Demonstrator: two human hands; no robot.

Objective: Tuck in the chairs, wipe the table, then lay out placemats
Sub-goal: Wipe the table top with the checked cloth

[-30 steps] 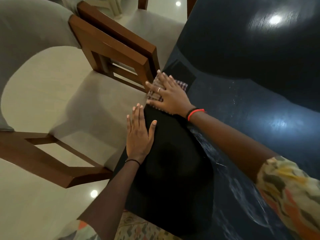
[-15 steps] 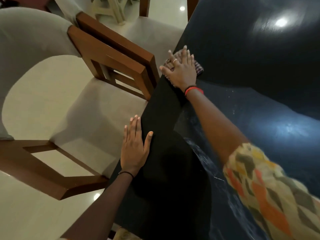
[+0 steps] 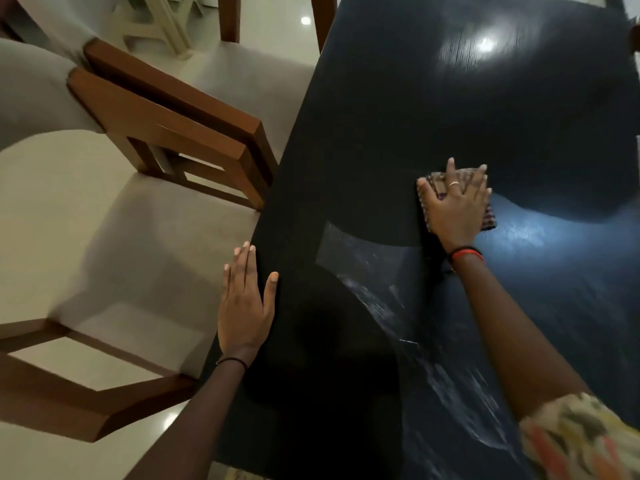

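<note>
Right hand (image 3: 455, 206) spread flat on checked cloth (image 3: 488, 221), mid table (image 3: 398, 116); unwiped top lies far/right; left hand (image 3: 244, 303) flat at near-left edge.

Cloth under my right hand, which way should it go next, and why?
Probably pull the cloth back toward you: the right hand presses it flat mid-table, and whitish streaks show on the table nearer you.
</note>
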